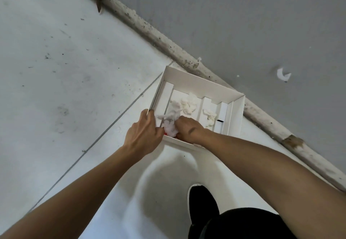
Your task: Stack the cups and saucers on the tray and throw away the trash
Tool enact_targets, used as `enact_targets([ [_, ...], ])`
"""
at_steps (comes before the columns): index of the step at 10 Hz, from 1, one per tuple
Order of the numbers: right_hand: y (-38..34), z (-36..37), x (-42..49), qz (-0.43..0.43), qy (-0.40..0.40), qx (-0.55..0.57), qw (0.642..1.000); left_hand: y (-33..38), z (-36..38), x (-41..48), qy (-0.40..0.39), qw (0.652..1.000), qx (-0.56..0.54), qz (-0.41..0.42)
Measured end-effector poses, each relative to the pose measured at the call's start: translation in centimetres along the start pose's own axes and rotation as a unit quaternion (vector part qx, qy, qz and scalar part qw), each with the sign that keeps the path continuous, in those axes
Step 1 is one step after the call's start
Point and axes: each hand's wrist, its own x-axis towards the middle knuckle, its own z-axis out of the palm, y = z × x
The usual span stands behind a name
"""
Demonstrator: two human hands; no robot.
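A crumpled tissue (pixel 169 126) is gripped by the right hand (pixel 189 128) over the white box (pixel 234 115), whose near corner is clasped by the left hand (pixel 144 133). If released early, it could be dropped outside the box.

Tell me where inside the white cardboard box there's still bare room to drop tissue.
The white cardboard box is bare along its far wall and in the left slot. The middle is crowded with crumpled white tissues; another wad fills the right slot. The left hand and right hand block the near edge.
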Motion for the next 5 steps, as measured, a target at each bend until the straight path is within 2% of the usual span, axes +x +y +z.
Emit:
enact_targets([
  [1, 0.0, -0.1, 0.3, 0.075, -0.033, 0.182, 0.980, 0.1, -0.1, 0.1, -0.005, 1.000, 0.002, 0.006],
  [2, -0.7, -0.5, -0.6, 0.138, -0.072, 0.280, 0.947, -0.1, -0.2, -0.1, -0.005, 1.000, -0.011, 0.004],
  [3, -1.3, -1.5, -3.0, 0.140, -0.022, 0.189, 0.972, 0.1, -0.6, -0.9, -0.024, 0.999, -0.018, -0.028],
  [4, -2.6, -3.6, -7.8, 0.124, 0.060, 0.196, 0.971, 0.5, -2.0, -3.1, -0.079, 0.996, -0.007, -0.050],
  [5, -5.2, -5.2, -13.4, 0.117, 0.139, 0.304, 0.935, 0.4, -4.5, -6.8, -0.088, 0.992, 0.005, -0.091],
])
